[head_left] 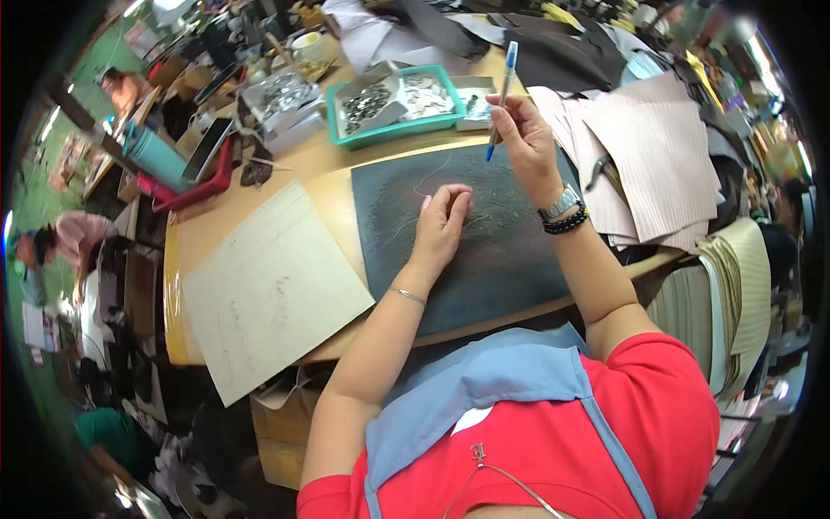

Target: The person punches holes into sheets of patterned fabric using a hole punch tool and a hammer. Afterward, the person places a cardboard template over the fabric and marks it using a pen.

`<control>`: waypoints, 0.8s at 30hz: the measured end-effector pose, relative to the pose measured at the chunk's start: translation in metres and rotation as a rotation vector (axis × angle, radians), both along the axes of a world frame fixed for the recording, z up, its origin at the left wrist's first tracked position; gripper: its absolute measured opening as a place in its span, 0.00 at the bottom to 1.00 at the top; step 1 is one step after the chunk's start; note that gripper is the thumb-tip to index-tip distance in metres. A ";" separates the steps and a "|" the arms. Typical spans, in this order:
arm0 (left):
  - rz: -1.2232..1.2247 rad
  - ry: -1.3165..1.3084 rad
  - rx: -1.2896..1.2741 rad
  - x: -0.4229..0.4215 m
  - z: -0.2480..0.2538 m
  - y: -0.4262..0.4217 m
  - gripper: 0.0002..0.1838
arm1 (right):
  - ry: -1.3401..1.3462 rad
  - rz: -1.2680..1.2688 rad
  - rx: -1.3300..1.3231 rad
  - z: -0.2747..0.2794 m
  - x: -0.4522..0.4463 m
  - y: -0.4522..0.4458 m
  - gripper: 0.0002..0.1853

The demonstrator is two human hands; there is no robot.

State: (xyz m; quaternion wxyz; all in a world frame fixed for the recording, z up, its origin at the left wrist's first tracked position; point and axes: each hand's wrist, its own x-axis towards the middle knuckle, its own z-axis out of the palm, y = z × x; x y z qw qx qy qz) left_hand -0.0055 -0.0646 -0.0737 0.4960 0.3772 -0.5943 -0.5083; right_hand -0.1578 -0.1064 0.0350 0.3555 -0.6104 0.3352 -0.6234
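Note:
My right hand (529,147) is raised above the right part of a dark worn mat (398,294). It pinches a clear-barrelled pen with blue ends (508,76), held nearly upright, blue tip downward. Over the middle of the mat, my left hand (443,223) has its fingers curled and pressed together; whatever may be inside them is hidden. Thin pale thread (399,232) lies on the mat close to the left hand. A pale board with faint handwriting (275,290) rests on the table to the left of the mat.
Behind the mat stands a teal tray (391,131) with boxes of small metal parts. Ribbed pale sheets (661,156) are piled at the right, dark material (562,56) at the back. A red basket (194,192) is at the left. Other people (78,238) work farther left.

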 end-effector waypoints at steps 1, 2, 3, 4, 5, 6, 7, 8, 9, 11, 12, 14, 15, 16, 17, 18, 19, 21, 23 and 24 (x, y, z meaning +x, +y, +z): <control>0.008 0.154 -0.032 0.000 0.003 0.001 0.16 | 0.084 -0.015 -0.010 0.003 0.003 0.000 0.10; 0.079 0.252 -0.058 -0.003 0.013 0.001 0.16 | 0.340 -0.006 -0.064 0.006 0.001 0.007 0.10; 0.227 0.351 -0.077 0.005 0.022 0.007 0.17 | 0.596 0.082 -0.127 0.006 0.009 0.011 0.10; 0.335 0.437 -0.112 0.008 0.031 0.006 0.18 | 0.836 0.128 -0.216 0.008 0.008 0.017 0.09; 0.313 0.397 -0.185 0.014 0.033 0.005 0.17 | 0.849 0.149 -0.197 0.006 0.011 0.023 0.09; 0.296 0.350 -0.247 0.021 0.034 0.009 0.17 | 0.864 0.176 -0.173 0.002 0.015 0.032 0.09; 0.265 0.333 -0.210 0.030 0.037 0.017 0.16 | 0.872 0.211 -0.150 0.002 0.020 0.039 0.09; 0.229 0.318 -0.176 0.040 0.043 0.024 0.15 | 0.882 0.238 -0.130 0.003 0.025 0.045 0.08; 0.187 0.308 -0.142 0.051 0.049 0.034 0.14 | 0.893 0.291 -0.121 0.000 0.031 0.049 0.09; 0.282 0.234 -0.136 0.073 0.062 0.059 0.12 | 0.923 0.366 -0.109 -0.003 0.043 0.055 0.10; 0.313 0.200 -0.131 0.082 0.064 0.070 0.11 | 0.817 0.429 -0.092 -0.003 0.056 0.057 0.12; 0.418 0.075 -0.256 0.104 0.066 0.090 0.08 | 0.606 0.523 -0.043 -0.001 0.083 0.068 0.15; 0.446 0.022 -0.310 0.114 0.069 0.100 0.07 | 0.570 0.574 -0.011 -0.001 0.096 0.073 0.18; 0.466 -0.030 -0.363 0.124 0.071 0.110 0.07 | 0.535 0.617 0.024 0.000 0.109 0.076 0.20; 0.487 -0.050 -0.279 0.134 0.071 0.119 0.07 | 0.501 0.656 0.063 0.002 0.121 0.080 0.23; 0.502 -0.047 -0.226 0.144 0.074 0.128 0.09 | 0.499 0.690 0.048 0.007 0.134 0.086 0.25; 0.517 -0.046 -0.173 0.154 0.080 0.137 0.10 | 0.495 0.724 0.032 0.013 0.147 0.093 0.27; 0.544 -0.107 -0.100 0.180 0.088 0.156 0.16 | 0.485 0.785 0.012 0.017 0.169 0.099 0.29; 0.546 -0.311 -0.161 0.216 0.088 0.175 0.30 | 0.474 0.839 0.003 0.019 0.187 0.099 0.30; 0.520 -0.591 -0.196 0.240 0.083 0.185 0.37 | 0.435 0.859 0.003 0.020 0.194 0.100 0.30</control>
